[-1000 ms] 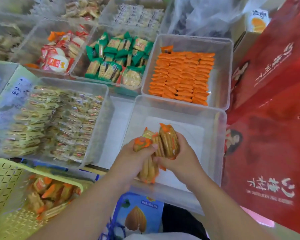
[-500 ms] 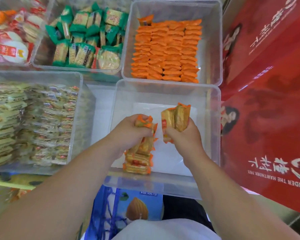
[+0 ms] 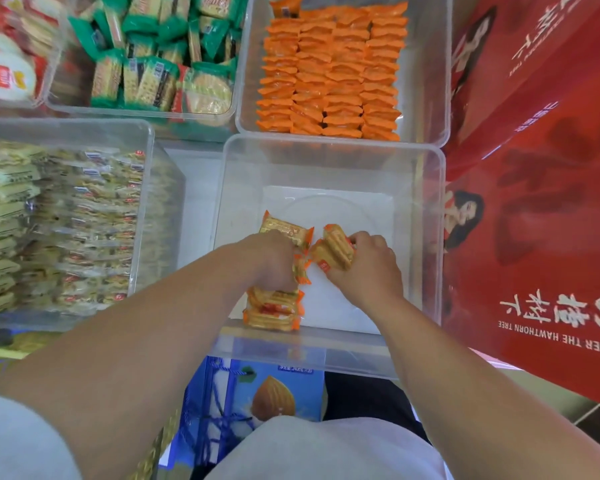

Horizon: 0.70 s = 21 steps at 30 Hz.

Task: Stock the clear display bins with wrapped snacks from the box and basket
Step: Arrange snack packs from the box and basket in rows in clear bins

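- The fingers of the right hand are curled tightly round a small bunch of cracker packs, gripping them low inside the near bin, about midway between its left and right walls.
- The left hand is seen from the back, its fingers folded under and gripping a row of orange-edged packs. One pack sticks out past the knuckles, and crimped wrapper ends show at the fingertips.
- The two hands are just beside each other, and their packs almost touch.
- Below the left wrist, a short stack of the same packs lies on the bin floor against the near wall, towards the near left corner.
- The rest of this clear bin's floor is bare white.
- Touching its far edge is a bin packed with neat rows of orange wrappers.
- To the left of that one is a bin of green-wrapped crackers.
- To the left of the near bin, a gap away, stands a bin of pale yellow packs.
- A red printed box stands against the right walls.
- A blue carton shows below the near edge.
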Each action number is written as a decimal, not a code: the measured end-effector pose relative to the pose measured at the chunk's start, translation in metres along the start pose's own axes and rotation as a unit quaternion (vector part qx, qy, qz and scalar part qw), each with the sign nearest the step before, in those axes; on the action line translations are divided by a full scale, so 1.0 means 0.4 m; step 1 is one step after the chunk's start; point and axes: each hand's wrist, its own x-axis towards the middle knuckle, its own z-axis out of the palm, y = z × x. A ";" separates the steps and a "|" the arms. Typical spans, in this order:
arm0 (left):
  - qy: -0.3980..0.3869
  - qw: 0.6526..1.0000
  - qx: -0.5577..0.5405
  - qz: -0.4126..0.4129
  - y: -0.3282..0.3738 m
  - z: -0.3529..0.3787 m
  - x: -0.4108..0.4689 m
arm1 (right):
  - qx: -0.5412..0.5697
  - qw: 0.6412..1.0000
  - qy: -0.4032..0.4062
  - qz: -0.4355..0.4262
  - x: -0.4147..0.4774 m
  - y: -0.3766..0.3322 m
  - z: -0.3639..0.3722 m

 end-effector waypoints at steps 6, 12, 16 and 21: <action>0.000 0.999 -0.038 -0.025 -0.024 0.023 -0.015 | -0.087 0.996 -0.010 -0.032 -0.006 0.001 0.014; 0.026 0.998 -0.058 -0.010 -0.040 0.065 -0.053 | -0.014 1.000 0.001 -0.023 0.005 -0.008 0.000; 0.035 0.994 -0.099 -0.004 -0.034 0.112 -0.075 | 0.035 0.997 0.063 -0.021 0.023 -0.025 -0.025; 0.071 0.983 -0.171 0.004 -0.042 0.145 -0.092 | 0.040 0.991 0.108 -0.073 0.080 -0.109 -0.027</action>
